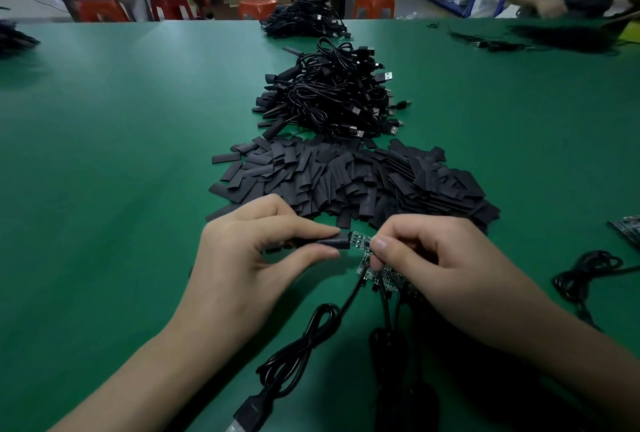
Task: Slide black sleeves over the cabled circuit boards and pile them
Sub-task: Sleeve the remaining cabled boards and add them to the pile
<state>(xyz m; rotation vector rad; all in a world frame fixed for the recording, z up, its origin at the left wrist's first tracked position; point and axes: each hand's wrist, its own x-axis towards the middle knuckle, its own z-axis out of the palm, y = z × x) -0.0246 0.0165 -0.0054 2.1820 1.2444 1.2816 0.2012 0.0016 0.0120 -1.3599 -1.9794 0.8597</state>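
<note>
Left hand (pixel 249 258) and right hand (pixel 429 258) meet low over the green table (pixel 121 154), fingertips almost touching, with the task's things strung out in a line running away from the person. Farthest is the tangled heap of finished cabled pieces (pixel 329 95). Nearer is the broad spread of loose black sleeves (pixel 346 182), just beyond the knuckles. Under the right palm lies a small clutch of waiting boards (pixel 388 281), their black cables (pixel 304 338) trailing back toward the person. The left thumb and forefinger pinch one sleeve (pixel 334 242), the other fingers curled loosely. The sleeve lies level, its long axis running left to right and its open mouth facing the right hand. The right thumb and forefinger pinch the circuit board (pixel 360 241), held in line with that axis, its left end at the sleeve's mouth. How far it has gone in cannot be told, but most of the board is bare. The coming move seems to turn on this alignment: the sleeve must travel rightward along the board, or the board leftward into it, with the two kept in line so that the board's corners do not catch the rim.
</note>
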